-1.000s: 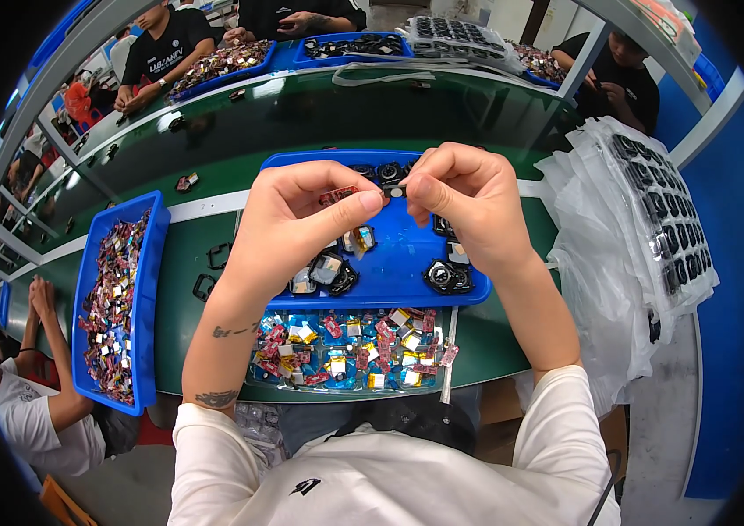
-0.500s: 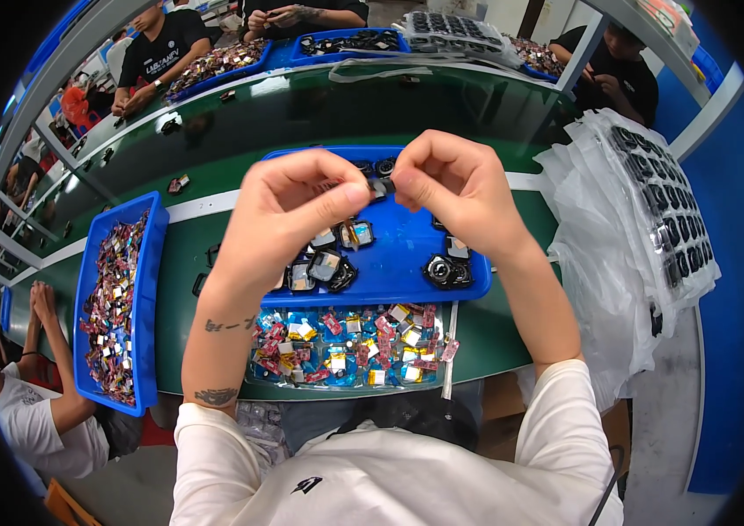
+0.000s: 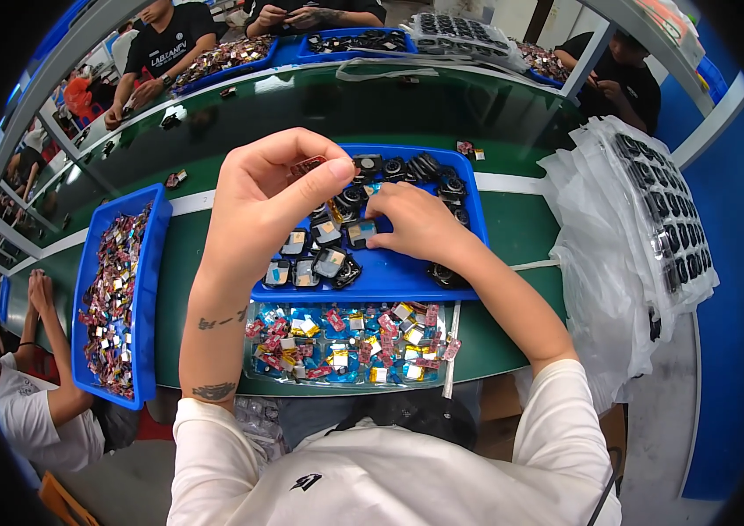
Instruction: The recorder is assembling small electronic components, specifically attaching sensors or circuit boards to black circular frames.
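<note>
My left hand (image 3: 280, 188) is raised over the left part of a blue tray (image 3: 407, 285), fingers and thumb pinched on a small red circuit board (image 3: 306, 165) that they partly hide. Lower, inside the tray, my right hand (image 3: 420, 223) has its thumb and fingers around the right edge of a small black casing with a grey face (image 3: 361, 233). Similar black casings (image 3: 330, 261) lie just left of it, several with pale squares showing. Round black casings (image 3: 451, 187) fill the tray's far side.
A clear tray (image 3: 346, 379) of red boards with white and yellow cells sits nearer me. A blue bin (image 3: 155, 263) of such parts stands left. At right are stacked plastic trays (image 3: 652, 197) of black parts. Across the green belt (image 3: 302, 114) other people work.
My hands have parted. The right one has come down into the tray to the grey-faced casing, while the left stays raised, slightly further left, with the red board now showing in its fingers.
</note>
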Available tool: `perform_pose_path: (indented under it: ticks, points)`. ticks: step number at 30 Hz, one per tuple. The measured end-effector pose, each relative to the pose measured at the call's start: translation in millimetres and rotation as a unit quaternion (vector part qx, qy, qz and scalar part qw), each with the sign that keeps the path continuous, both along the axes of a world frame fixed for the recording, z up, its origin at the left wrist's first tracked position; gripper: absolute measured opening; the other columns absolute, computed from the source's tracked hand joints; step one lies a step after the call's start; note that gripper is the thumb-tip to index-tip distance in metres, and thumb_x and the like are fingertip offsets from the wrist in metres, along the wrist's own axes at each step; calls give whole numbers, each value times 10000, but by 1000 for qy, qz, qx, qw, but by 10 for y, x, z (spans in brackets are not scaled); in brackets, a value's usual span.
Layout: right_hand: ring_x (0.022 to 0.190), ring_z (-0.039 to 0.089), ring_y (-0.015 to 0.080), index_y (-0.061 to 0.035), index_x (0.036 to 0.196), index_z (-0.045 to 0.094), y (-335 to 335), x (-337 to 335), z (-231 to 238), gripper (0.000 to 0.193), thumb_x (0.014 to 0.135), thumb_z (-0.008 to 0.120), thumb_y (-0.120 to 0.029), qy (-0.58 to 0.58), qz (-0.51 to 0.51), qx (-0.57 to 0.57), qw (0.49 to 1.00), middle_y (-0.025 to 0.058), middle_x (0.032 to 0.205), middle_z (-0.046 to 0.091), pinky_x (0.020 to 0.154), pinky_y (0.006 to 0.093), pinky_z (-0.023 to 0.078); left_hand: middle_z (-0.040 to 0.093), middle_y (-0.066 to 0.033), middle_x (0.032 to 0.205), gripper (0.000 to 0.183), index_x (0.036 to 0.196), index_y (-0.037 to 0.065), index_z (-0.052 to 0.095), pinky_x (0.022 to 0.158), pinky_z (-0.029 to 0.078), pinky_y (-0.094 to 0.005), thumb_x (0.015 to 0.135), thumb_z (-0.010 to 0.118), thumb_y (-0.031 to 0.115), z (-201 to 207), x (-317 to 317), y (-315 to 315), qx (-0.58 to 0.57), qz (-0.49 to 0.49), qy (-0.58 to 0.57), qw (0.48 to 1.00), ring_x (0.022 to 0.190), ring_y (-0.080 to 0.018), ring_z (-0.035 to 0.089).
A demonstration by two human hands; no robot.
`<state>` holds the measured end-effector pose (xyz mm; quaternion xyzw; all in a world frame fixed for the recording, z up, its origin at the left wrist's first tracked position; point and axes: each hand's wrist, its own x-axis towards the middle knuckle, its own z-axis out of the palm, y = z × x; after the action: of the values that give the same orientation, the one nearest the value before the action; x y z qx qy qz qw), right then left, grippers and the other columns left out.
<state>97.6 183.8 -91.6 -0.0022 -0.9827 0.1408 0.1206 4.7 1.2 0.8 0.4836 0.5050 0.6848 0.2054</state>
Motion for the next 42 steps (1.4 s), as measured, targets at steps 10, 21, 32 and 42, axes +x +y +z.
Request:
perform_pose_path:
  ticks: [10, 21, 32, 42]
  points:
    - [899, 578, 248, -84, 977, 643, -75, 34, 45, 273, 731, 704, -187, -2, 124, -41, 991, 67, 855, 611, 782, 356, 470, 619, -4, 793, 112, 868, -17, 638, 650, 442, -183, 839, 665, 88, 16, 23, 7, -5, 6, 22, 1000, 735, -40, 551]
    - [735, 613, 76, -4, 1128, 596, 96, 74, 432, 334, 799, 648, -27, 130, 5, -400, 907, 42, 848, 633, 630, 230, 515, 613, -2, 772, 103, 855, -22, 644, 642, 441, -180, 831, 668, 75, 27, 27, -20, 6, 10, 24, 1000, 728, -41, 552]
    - [767, 631, 97, 35, 1058, 577, -252, 286, 731, 237, 827, 614, -3, 181, 15, -565, 805, 70, 863, 630, 658, 223, 536, 635, -108, 1068, 101, 772, 27, 700, 743, 484, -283, 742, 690, 123, -170, 136, 173, -65, 173, 156, 970, 1007, -203, 555]
    - [786, 613, 67, 18, 1054, 576, -348, 348, 720, 229, 832, 625, -9, 206, 29, -515, 832, 52, 858, 631, 699, 192, 504, 668, -99, 1033, 97, 763, 33, 703, 883, 410, -338, 744, 682, 125, -209, 178, 201, -28, 229, 201, 952, 986, -224, 562]
